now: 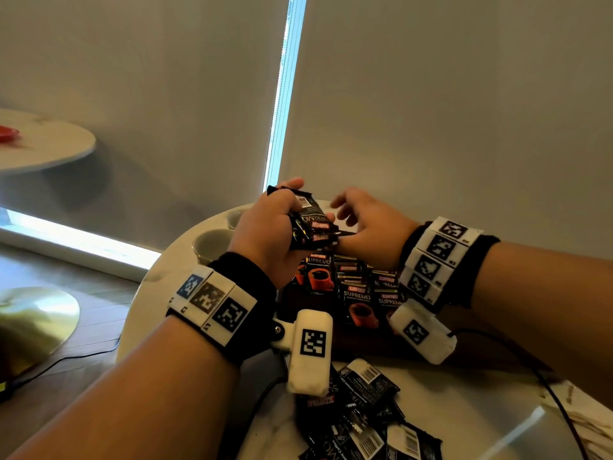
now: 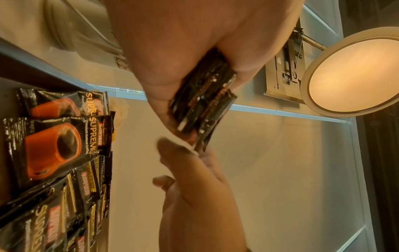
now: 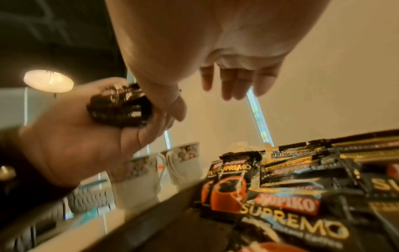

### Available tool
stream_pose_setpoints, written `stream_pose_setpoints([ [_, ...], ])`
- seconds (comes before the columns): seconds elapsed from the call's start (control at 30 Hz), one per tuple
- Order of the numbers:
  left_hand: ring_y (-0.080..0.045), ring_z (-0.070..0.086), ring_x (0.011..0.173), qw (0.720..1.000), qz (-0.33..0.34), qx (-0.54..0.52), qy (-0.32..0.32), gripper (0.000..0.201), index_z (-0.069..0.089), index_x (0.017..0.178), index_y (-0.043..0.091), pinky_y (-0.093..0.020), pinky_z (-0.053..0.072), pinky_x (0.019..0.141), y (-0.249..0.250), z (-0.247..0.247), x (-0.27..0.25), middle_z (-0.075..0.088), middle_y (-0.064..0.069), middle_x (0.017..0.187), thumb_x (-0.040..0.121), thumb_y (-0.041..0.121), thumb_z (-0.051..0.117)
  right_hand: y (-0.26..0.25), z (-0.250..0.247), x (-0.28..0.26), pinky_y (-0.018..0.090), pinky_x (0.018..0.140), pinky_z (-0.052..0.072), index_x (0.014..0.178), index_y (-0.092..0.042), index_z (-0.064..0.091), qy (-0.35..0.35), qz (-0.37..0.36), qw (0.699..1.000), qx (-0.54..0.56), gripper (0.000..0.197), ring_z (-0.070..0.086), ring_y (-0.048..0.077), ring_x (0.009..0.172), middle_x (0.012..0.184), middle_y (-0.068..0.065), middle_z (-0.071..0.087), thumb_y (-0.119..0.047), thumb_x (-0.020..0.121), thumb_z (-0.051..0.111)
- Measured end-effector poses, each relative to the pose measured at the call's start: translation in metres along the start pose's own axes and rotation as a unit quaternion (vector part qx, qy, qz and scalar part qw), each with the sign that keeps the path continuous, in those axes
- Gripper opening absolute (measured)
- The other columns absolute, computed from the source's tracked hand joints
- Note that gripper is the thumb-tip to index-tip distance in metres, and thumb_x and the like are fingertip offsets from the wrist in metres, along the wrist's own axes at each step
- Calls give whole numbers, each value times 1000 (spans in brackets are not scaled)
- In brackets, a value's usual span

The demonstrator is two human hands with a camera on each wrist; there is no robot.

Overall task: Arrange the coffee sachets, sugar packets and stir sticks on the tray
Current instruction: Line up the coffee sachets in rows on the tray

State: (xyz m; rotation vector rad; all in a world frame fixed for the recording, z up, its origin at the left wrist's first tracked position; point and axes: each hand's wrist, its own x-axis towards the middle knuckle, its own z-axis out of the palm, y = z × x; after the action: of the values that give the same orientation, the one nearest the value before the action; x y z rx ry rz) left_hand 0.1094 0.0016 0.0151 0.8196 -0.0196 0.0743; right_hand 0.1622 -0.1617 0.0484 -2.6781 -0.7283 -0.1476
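Head view: left hand (image 1: 265,234) grips a bundle of sachets (image 1: 310,224) above the tray (image 1: 365,343), right hand (image 1: 368,224) reaching in.

Cups (image 1: 212,244) stand left of the tray; the bundle, long axis tilted up and away, sits just left of the right hand's loosely spread fingers (image 1: 345,210), which touch its near end. Rows of sachets (image 1: 358,287) fill the tray below; open room looks scarce there. Loose sachets (image 1: 365,419) lie nearer on the table.

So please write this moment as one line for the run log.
left hand: grips bunch of sachets | right hand: open, at the bunch | tray: sachets in rows | more loose on table
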Motion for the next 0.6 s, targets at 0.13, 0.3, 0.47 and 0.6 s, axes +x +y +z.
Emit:
stream_pose_setpoints([
  [0.13,-41,75,93,999,-23,22,14,40,55,133,5,-43,61,69,-5,-1,2,69,-28,116,94,7,54,7,-8,-19,18,79,45,147,-47,36,57,-82,994,50,70,49,0,107,125,-11,48,-31,87,69],
  [0.3,-34,76,93,997,-43,58,15,39,56,133,3,-36,60,62,-12,-2,3,70,-26,116,94,7,56,7,-12,-29,9,93,34,138,-41,56,46,-154,987,-15,52,44,4,117,128,-14,46,-16,93,63],
  [0.47,-20,58,80,996,-21,90,6,23,62,120,18,-38,52,70,-12,3,0,58,-8,99,97,22,63,7,-19,-27,26,77,45,114,-23,72,94,-158,983,4,23,57,10,90,99,-6,66,-14,99,56],
  [0.6,-32,66,80,993,-4,117,-34,29,61,118,12,-49,56,80,-12,6,-4,62,-17,101,95,28,69,6,-25,-25,17,64,46,95,-30,64,140,-79,979,122,11,62,-2,69,81,-9,68,-21,100,58],
])
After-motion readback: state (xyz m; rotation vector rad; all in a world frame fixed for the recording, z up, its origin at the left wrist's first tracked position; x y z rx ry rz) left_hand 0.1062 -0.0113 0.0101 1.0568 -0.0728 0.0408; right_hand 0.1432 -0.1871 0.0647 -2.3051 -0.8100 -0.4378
